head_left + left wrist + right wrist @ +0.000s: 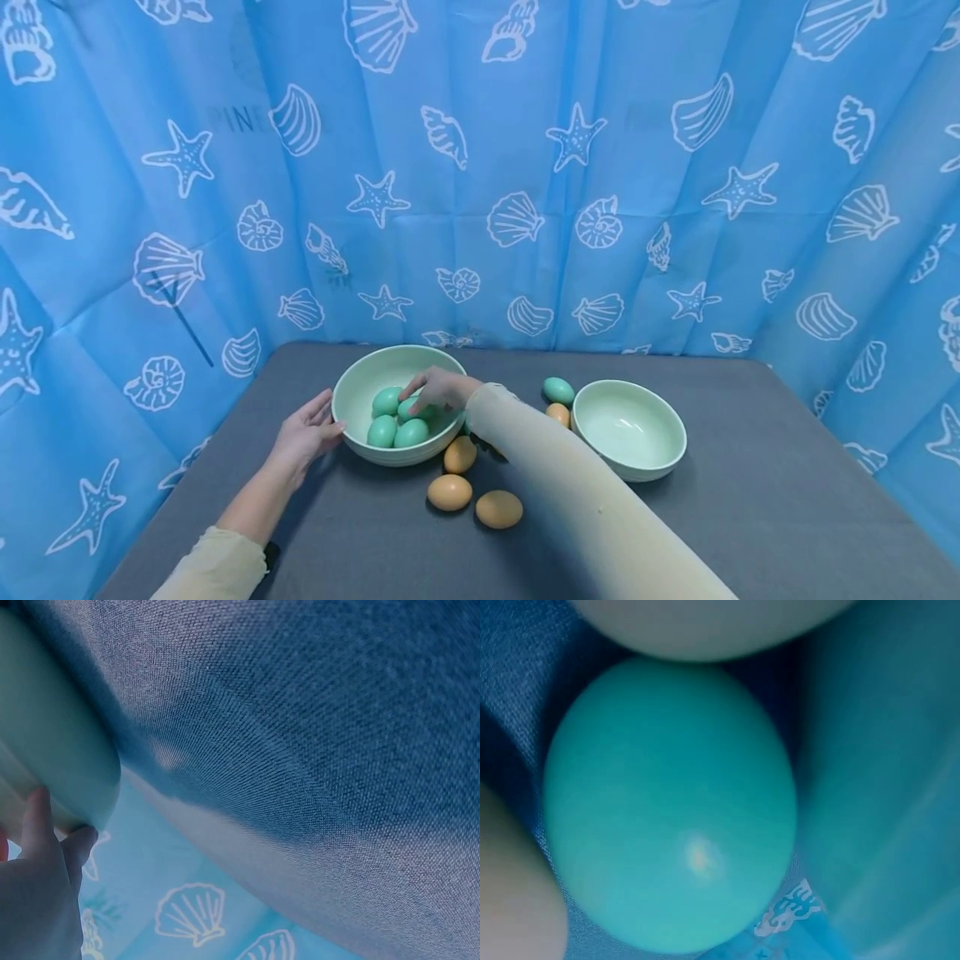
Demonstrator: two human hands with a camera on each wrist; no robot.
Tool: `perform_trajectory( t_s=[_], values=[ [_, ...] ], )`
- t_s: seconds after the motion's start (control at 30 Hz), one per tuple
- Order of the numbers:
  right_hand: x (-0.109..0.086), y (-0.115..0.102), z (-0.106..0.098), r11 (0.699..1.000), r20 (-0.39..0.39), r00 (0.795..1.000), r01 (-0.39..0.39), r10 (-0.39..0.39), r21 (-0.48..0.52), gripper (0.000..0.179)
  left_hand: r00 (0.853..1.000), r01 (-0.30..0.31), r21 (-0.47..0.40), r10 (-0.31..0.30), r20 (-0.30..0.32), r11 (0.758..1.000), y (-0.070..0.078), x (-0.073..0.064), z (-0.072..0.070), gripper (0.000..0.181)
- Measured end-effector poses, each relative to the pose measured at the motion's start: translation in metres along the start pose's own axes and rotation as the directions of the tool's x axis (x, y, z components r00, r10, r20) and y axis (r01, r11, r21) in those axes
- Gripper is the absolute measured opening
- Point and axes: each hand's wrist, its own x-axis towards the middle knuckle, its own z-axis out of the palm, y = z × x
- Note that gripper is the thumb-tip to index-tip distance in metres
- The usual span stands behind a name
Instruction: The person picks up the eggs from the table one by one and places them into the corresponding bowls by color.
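Note:
A large pale green bowl [397,457] stands at the left of the table, with several green eggs [382,432] inside. Against its outer left side, my left hand [306,435] rests with fingers and thumb spread; the left wrist view shows fingertips touching the outer wall of the bowl [52,727]. Reaching into this bowl, my right hand [444,390] pinches a green egg [411,408] among the others. Part of that egg is hidden by the fingers. Close to the right wrist camera lies another green egg [671,810], outside the bowl's wall [885,765].
Brown eggs [450,492] lie right of the large bowl. A smaller pale green bowl [630,427] stands further right, with a green egg [558,390] and a brown egg [558,413] beside it. My right sleeve [570,483] crosses over the table. A blue curtain [480,208] hangs behind.

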Motion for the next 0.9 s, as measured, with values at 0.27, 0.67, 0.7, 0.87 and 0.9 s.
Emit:
perform_trajectory(
  t_s=[0.27, 0.67, 0.7, 0.87, 0.9],
  values=[
    [-0.0010, -0.0018, 0.0005, 1.000, -0.010, 1.000, 0.005, -0.005, -0.020, 0.033, 1.000, -0.006, 0.009, 0.006, -0.003, 1.000, 0.0015, 0.0004, -0.0006, 0.072],
    [0.0011, 0.0004, 0.0019, 1.000, -0.019, 1.000, -0.003, 0.003, 0.011, 0.035, 1.000, -0.026, 0.022, 0.026, -0.003, 0.999, -0.0005, 0.0023, 0.0014, 0.073],
    [0.0007, 0.0002, 0.0023, 1.000, -0.022, 1.000, -0.004, 0.004, 0.009, 0.035, 1.000, -0.028, 0.020, 0.028, 0.001, 0.999, -0.0010, 0.0024, 0.0011, 0.073],
    [-0.0022, -0.0007, 0.0040, 1.000, -0.029, 1.000, -0.002, 0.002, 0.007, 0.035, 1.000, -0.021, 0.014, 0.021, 0.012, 1.000, -0.0014, 0.0019, 0.0007, 0.073],
    [-0.0026, -0.0006, 0.0040, 1.000, -0.029, 1.000, -0.001, 0.001, 0.007, 0.035, 1.000, -0.019, 0.014, 0.019, 0.012, 1.000, -0.0012, 0.0018, 0.0008, 0.073]
  ],
)
